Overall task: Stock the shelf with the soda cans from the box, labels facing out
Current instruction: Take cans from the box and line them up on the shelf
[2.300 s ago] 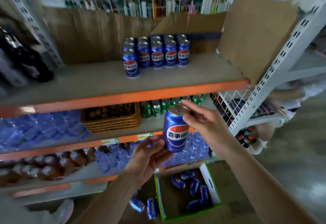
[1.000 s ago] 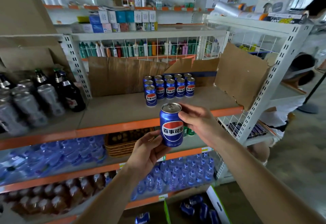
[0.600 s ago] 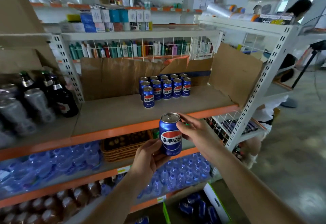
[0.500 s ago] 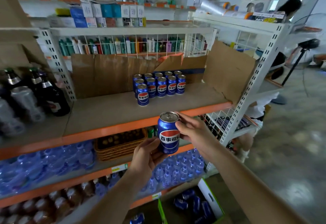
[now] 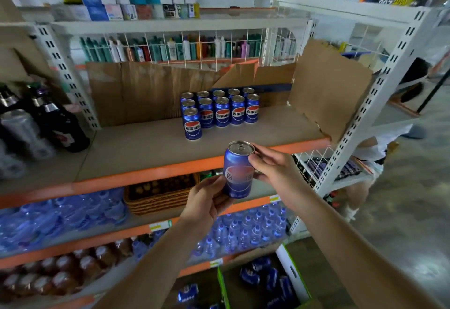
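I hold one blue soda can [image 5: 238, 170] upright in front of the orange shelf edge, its red-white-blue label turned toward me. My left hand [image 5: 207, 202] cups its lower left side. My right hand [image 5: 275, 170] grips its right side near the top. On the shelf board [image 5: 146, 148] behind it, several matching cans [image 5: 219, 111] stand in rows with labels facing out. The box [image 5: 292, 274] on the floor at lower right holds several more cans lying loose.
Cardboard sheets [image 5: 326, 89] line the back and right side of the shelf. Dark bottles [image 5: 56, 123] stand at the left. A wicker basket [image 5: 158, 194] and water bottles [image 5: 60, 216] fill lower shelves. Two loose cans [image 5: 187, 293] lie on the floor. A person [image 5: 379, 153] crouches right.
The held can has stayed between both hands just in front of the shelf edge, its label still toward me. My view has shifted slightly; the shelf cans have not moved.
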